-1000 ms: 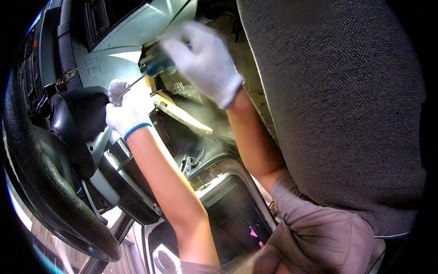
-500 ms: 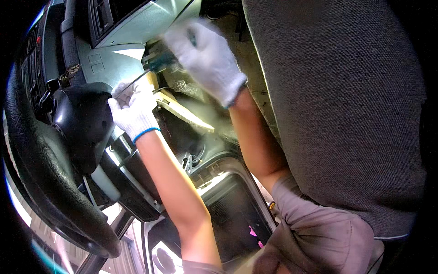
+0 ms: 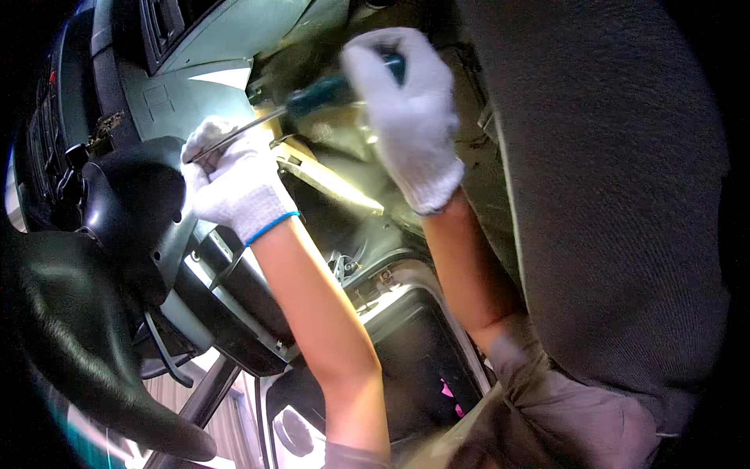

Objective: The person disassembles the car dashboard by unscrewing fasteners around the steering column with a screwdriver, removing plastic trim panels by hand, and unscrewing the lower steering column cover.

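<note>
**Screwdriver held in both gloved hands under the dashboard**

The screwdriver [image 3: 312,105] has a dark teal handle and a thin bare metal shaft. It lies nearly level, tilted slightly down toward its tip, just below the grey dashboard panel [image 3: 226,47] and beside the steering column cover [image 3: 144,203].

The right hand [image 3: 410,117], in a white knit glove, is closed around the handle; the handle's end is hidden inside the fist. The left hand [image 3: 230,176], in a white knit glove with a blue cuff edge, has its fingers curled and pinches the shaft near the tip. The tip itself is hidden behind those fingers, so what it meets cannot be told.

Just right of the screwdriver's shaft, under the dashboard panel, a pale yellow strip [image 3: 328,176] runs at a slant across a dark opening. Left of the screwdriver, beyond the column cover, the black steering wheel [image 3: 94,344] curves along the picture's lower left. Below the screwdriver, between the two forearms, lies a dark floor well [image 3: 406,352] with a light rim; a small pink scrap [image 3: 449,388] lies in it. Right of the screwdriver stands a grey cloth seat [image 3: 609,195].
</note>
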